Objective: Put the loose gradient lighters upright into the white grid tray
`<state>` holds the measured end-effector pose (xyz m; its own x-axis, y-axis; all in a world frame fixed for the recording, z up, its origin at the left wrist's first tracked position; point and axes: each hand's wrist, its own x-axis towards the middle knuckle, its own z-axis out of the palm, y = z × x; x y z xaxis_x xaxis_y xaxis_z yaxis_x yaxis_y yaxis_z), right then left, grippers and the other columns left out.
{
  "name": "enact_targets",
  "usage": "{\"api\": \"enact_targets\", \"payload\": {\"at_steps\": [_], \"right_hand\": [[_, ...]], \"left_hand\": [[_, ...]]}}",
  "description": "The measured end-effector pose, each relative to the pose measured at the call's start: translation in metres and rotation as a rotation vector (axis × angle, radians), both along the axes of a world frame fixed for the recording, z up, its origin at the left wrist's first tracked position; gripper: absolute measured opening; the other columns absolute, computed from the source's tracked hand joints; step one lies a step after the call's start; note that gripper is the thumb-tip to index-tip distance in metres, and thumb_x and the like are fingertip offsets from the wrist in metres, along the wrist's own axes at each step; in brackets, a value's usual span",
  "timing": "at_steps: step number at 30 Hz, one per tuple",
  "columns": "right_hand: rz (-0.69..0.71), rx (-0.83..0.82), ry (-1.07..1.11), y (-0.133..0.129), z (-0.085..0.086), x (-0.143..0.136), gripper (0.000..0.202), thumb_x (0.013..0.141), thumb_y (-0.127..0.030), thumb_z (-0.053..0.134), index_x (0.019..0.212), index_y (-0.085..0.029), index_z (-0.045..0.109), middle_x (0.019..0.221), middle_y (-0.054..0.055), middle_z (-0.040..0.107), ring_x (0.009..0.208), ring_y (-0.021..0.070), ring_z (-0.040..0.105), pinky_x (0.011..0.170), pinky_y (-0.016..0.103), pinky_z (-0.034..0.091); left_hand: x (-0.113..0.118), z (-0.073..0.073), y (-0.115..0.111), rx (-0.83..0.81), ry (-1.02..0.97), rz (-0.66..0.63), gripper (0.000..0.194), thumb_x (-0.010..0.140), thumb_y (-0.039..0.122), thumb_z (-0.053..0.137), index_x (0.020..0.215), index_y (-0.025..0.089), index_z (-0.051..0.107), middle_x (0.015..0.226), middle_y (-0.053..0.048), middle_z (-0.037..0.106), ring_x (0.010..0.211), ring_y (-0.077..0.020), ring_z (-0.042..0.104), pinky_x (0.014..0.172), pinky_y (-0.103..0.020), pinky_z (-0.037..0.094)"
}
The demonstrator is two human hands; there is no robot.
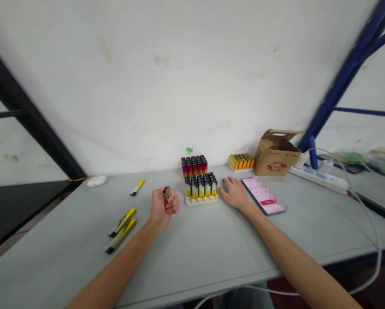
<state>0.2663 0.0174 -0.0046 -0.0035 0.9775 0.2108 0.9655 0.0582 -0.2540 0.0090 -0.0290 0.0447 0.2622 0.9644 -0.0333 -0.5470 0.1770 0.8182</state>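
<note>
My left hand (163, 208) is closed in a fist, thumb side up, round a small dark-topped cylinder (167, 194); only its upper end shows, so I cannot tell its exact kind. Just right of that fist is a white tray (201, 201) holding rows of upright black-capped, yellow-and-clear tubes (201, 189). My right hand (233, 192) lies flat on the table with its fingers spread, between this tray and a phone (263, 196), and holds nothing. Several flat yellow-and-silver pieces with black ends (123, 223) lie to the left of my left forearm.
Behind the tray stand black-capped red and purple tubes (195, 166). Orange cylinders (242, 162) stand in a block beside an open cardboard box (274, 156). A white power strip (321, 178) and cables lie at the right. A white case (96, 181) sits at the back left.
</note>
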Motion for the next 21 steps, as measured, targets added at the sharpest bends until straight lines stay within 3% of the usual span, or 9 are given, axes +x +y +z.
{"api": "enact_targets", "payload": {"at_steps": [8, 13, 21], "right_hand": [[-0.002, -0.011, -0.009, 0.000, 0.001, 0.000, 0.049, 0.090, -0.043, 0.042, 0.129, -0.014, 0.051, 0.138, 0.017, 0.047, 0.128, 0.0299, 0.039, 0.103, 0.040, 0.028], [0.005, 0.006, -0.015, -0.001, 0.002, -0.001, 0.048, 0.090, -0.042, 0.042, 0.127, -0.014, 0.052, 0.136, 0.017, 0.049, 0.125, 0.0293, 0.041, 0.102, 0.039, 0.030], [0.011, 0.004, -0.017, 0.001, -0.002, 0.001, 0.048, 0.090, -0.044, 0.042, 0.128, -0.015, 0.052, 0.136, 0.016, 0.049, 0.127, 0.0284, 0.040, 0.103, 0.039, 0.029]], "left_hand": [[0.007, -0.005, -0.004, -0.014, 0.037, -0.017, 0.044, 0.079, 0.050, 0.049, 0.050, 0.018, 0.040, 0.043, 0.009, 0.020, 0.035, -0.0048, 0.016, 0.035, -0.016, 0.019], [0.002, 0.001, -0.004, 0.020, 0.026, -0.041, 0.052, 0.083, 0.063, 0.043, 0.063, 0.016, 0.052, 0.047, 0.006, 0.032, 0.039, -0.0070, 0.029, 0.039, -0.018, 0.029], [0.006, 0.007, -0.003, 0.036, -0.021, 0.008, 0.033, 0.090, 0.038, 0.045, 0.069, 0.015, 0.056, 0.056, 0.000, 0.045, 0.052, -0.0122, 0.044, 0.053, -0.023, 0.042]]}}
